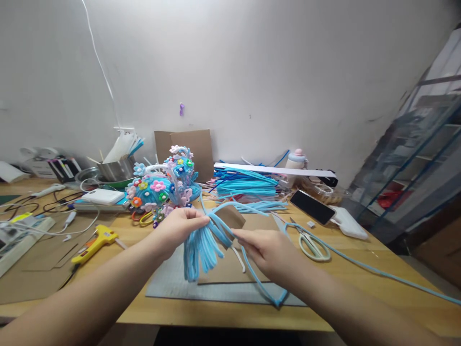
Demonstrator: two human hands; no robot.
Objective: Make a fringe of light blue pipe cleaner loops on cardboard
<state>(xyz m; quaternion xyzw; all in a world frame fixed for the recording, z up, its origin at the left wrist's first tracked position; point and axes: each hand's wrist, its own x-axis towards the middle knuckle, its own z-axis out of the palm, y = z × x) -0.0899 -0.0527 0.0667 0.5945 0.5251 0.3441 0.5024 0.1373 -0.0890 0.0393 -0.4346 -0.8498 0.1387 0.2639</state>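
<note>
Between thumb and fingers, my left hand (185, 226) grips a light blue pipe cleaner bundle (200, 252), its strands fanned out and hanging in long loops. Several blue strands also loop over a small brown cardboard piece (232, 217) right of that hand. With fingertips pressed together, my right hand (264, 247) pinches at the strands by the cardboard's lower right edge. A long blue pipe cleaner (260, 283) trails below this hand, bends sharply near the mat's edge, then runs off to the right. Exactly which strand lies between the right fingers is hidden.
Pipe cleaner flower figures (162, 185) stand behind my left hand; stacked blue pipe cleaners (248, 185) lie at the back. A yellow glue gun (95, 244) is left. Scissors (313, 245), a phone (312, 206) and a white power bank (349, 222) are right. A grey mat (169, 283) lies beneath.
</note>
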